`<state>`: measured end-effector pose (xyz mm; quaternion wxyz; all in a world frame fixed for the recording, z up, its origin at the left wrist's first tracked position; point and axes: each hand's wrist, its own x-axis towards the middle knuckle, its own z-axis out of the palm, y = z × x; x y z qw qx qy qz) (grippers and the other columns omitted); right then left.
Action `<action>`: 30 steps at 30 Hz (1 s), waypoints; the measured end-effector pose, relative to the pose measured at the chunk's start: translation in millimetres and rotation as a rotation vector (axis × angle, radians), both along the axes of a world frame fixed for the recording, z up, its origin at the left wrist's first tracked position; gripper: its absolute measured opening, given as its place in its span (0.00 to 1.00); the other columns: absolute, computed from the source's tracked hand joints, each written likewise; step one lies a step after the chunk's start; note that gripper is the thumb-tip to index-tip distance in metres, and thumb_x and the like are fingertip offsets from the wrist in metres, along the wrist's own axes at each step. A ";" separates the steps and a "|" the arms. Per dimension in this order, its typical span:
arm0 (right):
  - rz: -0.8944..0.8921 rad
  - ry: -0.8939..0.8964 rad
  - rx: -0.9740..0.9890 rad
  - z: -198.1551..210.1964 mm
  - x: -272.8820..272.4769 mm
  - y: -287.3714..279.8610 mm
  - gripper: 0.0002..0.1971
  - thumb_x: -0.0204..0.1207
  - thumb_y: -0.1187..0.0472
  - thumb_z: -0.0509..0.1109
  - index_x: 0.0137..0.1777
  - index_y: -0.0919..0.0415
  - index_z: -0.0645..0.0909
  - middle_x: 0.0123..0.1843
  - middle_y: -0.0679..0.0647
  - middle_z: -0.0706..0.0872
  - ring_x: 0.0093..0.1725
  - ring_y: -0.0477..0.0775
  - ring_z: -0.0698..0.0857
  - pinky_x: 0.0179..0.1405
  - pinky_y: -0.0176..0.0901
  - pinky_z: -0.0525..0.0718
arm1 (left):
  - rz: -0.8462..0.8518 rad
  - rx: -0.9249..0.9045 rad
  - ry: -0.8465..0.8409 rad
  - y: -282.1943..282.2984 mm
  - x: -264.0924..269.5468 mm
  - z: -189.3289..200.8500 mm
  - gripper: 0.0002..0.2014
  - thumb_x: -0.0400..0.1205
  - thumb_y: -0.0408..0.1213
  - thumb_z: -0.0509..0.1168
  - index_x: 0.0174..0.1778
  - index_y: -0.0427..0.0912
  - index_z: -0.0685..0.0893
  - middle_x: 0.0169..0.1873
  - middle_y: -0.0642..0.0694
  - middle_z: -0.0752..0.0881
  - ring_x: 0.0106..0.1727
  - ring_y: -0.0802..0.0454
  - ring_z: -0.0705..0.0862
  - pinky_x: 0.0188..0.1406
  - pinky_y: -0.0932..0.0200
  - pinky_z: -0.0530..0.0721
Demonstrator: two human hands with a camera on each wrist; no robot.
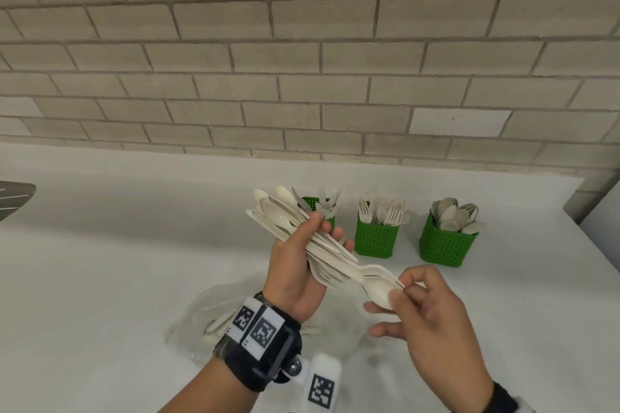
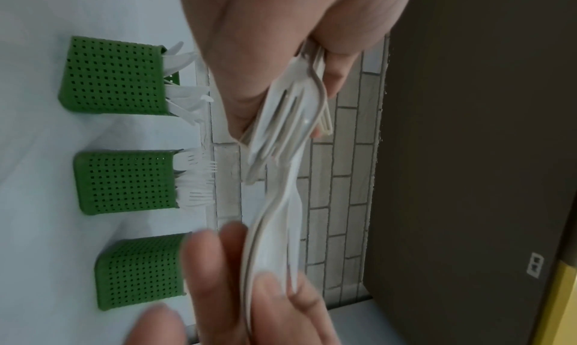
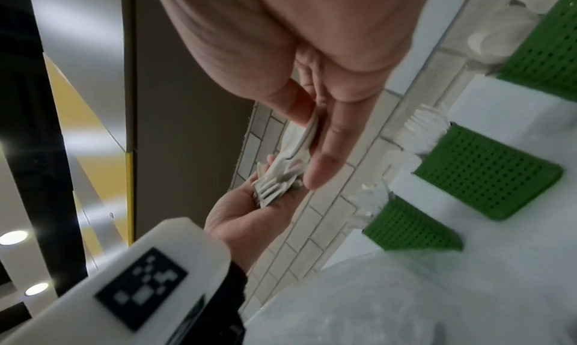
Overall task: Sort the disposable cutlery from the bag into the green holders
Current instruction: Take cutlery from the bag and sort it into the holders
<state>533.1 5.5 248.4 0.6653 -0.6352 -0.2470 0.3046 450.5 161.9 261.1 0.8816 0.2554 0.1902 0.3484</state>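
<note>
My left hand (image 1: pixel 327 228) grips a thick bundle of cream disposable cutlery (image 1: pixel 278 211) above the counter, spoon bowls fanned up and left. My right hand (image 1: pixel 401 287) pinches the bowl of a spoon (image 1: pixel 377 290) at the bundle's lower right end. Three green perforated holders stand behind: a knife holder (image 1: pixel 313 204), a fork holder (image 1: pixel 375 240) and a spoon holder (image 1: pixel 446 245). In the left wrist view the bundle (image 2: pixel 290 133) includes fork tines. The right wrist view shows thumb and finger (image 3: pixel 321 167) on the cutlery (image 3: pixel 281 180).
A crumpled clear plastic bag (image 1: pixel 214 318) with some cutlery inside lies on the white counter (image 1: pixel 117 245) below my hands. A brick wall (image 1: pixel 302 60) runs behind the holders. The counter ends at the right past the spoon holder. A grey object (image 1: pixel 13 198) sits at the far left.
</note>
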 end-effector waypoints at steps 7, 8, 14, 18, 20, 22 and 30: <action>-0.109 -0.152 0.106 20.7 25.7 -7.6 0.05 0.81 0.73 0.65 0.51 0.64 0.80 0.42 0.61 0.90 0.35 0.64 0.89 0.26 0.55 0.89 | -0.030 0.031 0.085 11.5 -3.1 -2.3 0.07 0.81 0.35 0.66 0.37 0.41 0.79 0.28 0.47 0.77 0.29 0.51 0.81 0.40 0.49 0.85; -0.101 -0.190 0.106 25.6 32.4 -8.3 0.06 0.81 0.73 0.65 0.50 0.65 0.81 0.42 0.61 0.90 0.34 0.63 0.89 0.25 0.53 0.88 | -0.060 0.060 0.118 10.9 -5.0 -1.8 0.08 0.82 0.34 0.65 0.36 0.40 0.79 0.27 0.46 0.77 0.27 0.50 0.81 0.40 0.49 0.85; 0.113 -0.475 0.010 63.0 69.9 -5.9 0.11 0.80 0.76 0.66 0.45 0.59 0.84 0.39 0.59 0.88 0.29 0.65 0.87 0.30 0.59 0.89 | -0.281 0.233 0.253 5.6 -14.9 5.0 0.06 0.80 0.33 0.66 0.49 0.35 0.77 0.35 0.39 0.84 0.31 0.42 0.87 0.33 0.47 0.89; 0.253 -0.724 -0.073 85.6 77.4 8.8 0.13 0.80 0.73 0.66 0.44 0.55 0.83 0.36 0.56 0.88 0.26 0.58 0.88 0.35 0.54 0.88 | -0.460 0.315 0.242 0.6 -15.6 7.7 0.19 0.82 0.33 0.66 0.64 0.24 0.74 0.49 0.28 0.88 0.47 0.31 0.89 0.41 0.39 0.91; 0.328 -0.869 -0.131 91.4 72.0 21.9 0.12 0.80 0.72 0.66 0.44 0.53 0.83 0.33 0.52 0.88 0.27 0.50 0.88 0.36 0.46 0.87 | -0.537 0.339 0.233 -4.6 -12.7 7.0 0.23 0.83 0.35 0.65 0.68 0.22 0.72 0.57 0.26 0.86 0.54 0.28 0.88 0.50 0.36 0.89; 0.383 -1.009 -0.188 94.6 65.5 35.7 0.12 0.79 0.71 0.67 0.44 0.52 0.84 0.32 0.44 0.87 0.29 0.41 0.87 0.37 0.37 0.84 | -0.589 0.333 0.192 -12.3 -10.0 7.4 0.20 0.83 0.37 0.63 0.69 0.30 0.77 0.59 0.26 0.86 0.50 0.30 0.89 0.47 0.40 0.89; 0.453 -1.115 -0.242 88.2 68.3 58.9 0.11 0.77 0.72 0.67 0.45 0.55 0.86 0.31 0.24 0.80 0.37 0.29 0.80 0.36 0.20 0.70 | -0.479 0.269 0.154 -17.5 -11.9 -6.5 0.28 0.72 0.45 0.79 0.62 0.33 0.79 0.49 0.32 0.89 0.27 0.46 0.85 0.28 0.56 0.83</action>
